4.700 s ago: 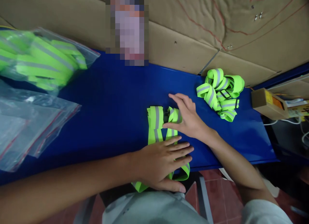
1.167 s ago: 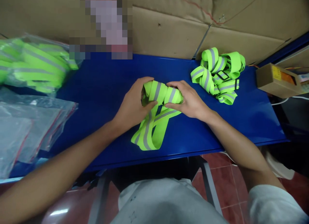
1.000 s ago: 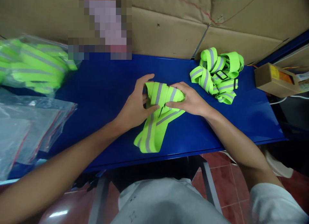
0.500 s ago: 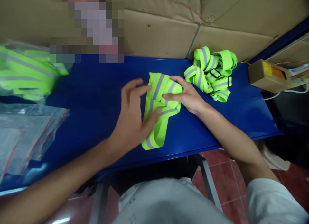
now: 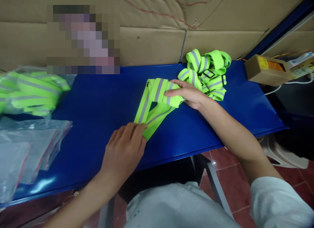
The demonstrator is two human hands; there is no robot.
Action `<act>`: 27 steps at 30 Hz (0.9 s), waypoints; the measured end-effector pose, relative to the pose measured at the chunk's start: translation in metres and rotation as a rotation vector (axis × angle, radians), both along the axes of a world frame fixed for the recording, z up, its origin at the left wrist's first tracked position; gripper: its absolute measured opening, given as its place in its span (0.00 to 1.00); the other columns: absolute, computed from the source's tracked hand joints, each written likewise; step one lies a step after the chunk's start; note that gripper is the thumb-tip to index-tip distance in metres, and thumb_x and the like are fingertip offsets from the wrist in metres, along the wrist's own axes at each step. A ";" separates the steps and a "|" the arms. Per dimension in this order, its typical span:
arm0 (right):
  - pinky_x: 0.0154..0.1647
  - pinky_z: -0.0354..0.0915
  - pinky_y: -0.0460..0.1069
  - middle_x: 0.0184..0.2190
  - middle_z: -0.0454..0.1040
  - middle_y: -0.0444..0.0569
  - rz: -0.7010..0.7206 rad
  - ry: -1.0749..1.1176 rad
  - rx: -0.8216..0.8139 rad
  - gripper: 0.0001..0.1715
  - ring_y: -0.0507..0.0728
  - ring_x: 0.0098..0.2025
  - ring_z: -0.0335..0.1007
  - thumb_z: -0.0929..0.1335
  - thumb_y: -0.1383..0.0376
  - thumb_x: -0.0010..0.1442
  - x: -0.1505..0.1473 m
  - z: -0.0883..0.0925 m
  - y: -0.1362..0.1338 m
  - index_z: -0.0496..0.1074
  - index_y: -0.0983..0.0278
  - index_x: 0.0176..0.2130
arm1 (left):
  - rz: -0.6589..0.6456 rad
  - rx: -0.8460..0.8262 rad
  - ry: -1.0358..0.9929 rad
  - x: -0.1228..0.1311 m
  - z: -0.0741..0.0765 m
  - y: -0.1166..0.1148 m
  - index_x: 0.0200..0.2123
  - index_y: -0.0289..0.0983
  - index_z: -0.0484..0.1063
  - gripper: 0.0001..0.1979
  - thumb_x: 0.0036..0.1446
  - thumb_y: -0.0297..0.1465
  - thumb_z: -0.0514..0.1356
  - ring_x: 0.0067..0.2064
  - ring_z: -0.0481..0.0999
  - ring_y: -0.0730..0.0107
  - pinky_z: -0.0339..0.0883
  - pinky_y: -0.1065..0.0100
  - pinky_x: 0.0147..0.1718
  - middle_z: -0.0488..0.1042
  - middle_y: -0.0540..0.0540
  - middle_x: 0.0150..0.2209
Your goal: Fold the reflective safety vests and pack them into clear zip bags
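A neon-yellow reflective strap with a grey stripe is partly folded into a bundle over the middle of the blue table. My right hand grips the folded bundle from the right, thumb on top. Toward the table's front, my left hand is closed on the loop of the same strap, pulling it out taut to the lower left. A small black buckle shows at the bundle's upper left corner. The left fingertips are partly hidden behind the strap.
More reflective straps with black buckles lie heaped at the back right. On the left are a clear bag of straps and flat zip bags. A small cardboard box stands at the right end of the blue table.
My left hand has moved down and left, closing on the strap's hanging loop and stretching it. My right hand still holds the folded bundle. The camera view has shifted slightly.
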State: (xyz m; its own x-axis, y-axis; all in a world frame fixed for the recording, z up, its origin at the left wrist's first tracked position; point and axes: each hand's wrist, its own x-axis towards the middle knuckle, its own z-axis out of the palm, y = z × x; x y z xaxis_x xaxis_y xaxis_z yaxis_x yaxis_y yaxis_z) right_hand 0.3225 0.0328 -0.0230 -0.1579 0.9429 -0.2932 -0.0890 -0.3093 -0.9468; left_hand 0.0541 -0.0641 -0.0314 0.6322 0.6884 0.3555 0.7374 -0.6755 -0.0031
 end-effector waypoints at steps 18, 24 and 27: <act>0.51 0.75 0.56 0.38 0.79 0.46 -0.092 -0.129 0.031 0.28 0.60 0.45 0.78 0.81 0.62 0.44 -0.013 -0.007 -0.002 0.71 0.62 0.42 | 0.251 0.000 0.165 0.039 0.008 0.014 0.43 0.33 0.73 0.08 0.68 0.26 0.54 0.38 0.81 0.59 0.67 0.62 0.28 0.76 0.37 0.55; 0.51 0.74 0.57 0.41 0.79 0.49 -0.078 -0.211 -0.006 0.27 0.61 0.47 0.77 0.81 0.59 0.47 -0.007 -0.006 0.001 0.70 0.62 0.43 | 0.255 -0.040 0.202 0.026 -0.005 0.015 0.56 0.35 0.73 0.17 0.68 0.23 0.52 0.40 0.82 0.57 0.67 0.63 0.27 0.83 0.41 0.46; 0.56 0.72 0.59 0.46 0.78 0.51 -0.045 -0.288 0.010 0.29 0.63 0.52 0.75 0.80 0.59 0.47 -0.003 -0.004 0.001 0.72 0.63 0.45 | 0.151 -0.016 0.220 0.021 -0.010 0.020 0.67 0.32 0.64 0.26 0.68 0.20 0.49 0.43 0.81 0.55 0.72 0.61 0.36 0.82 0.37 0.46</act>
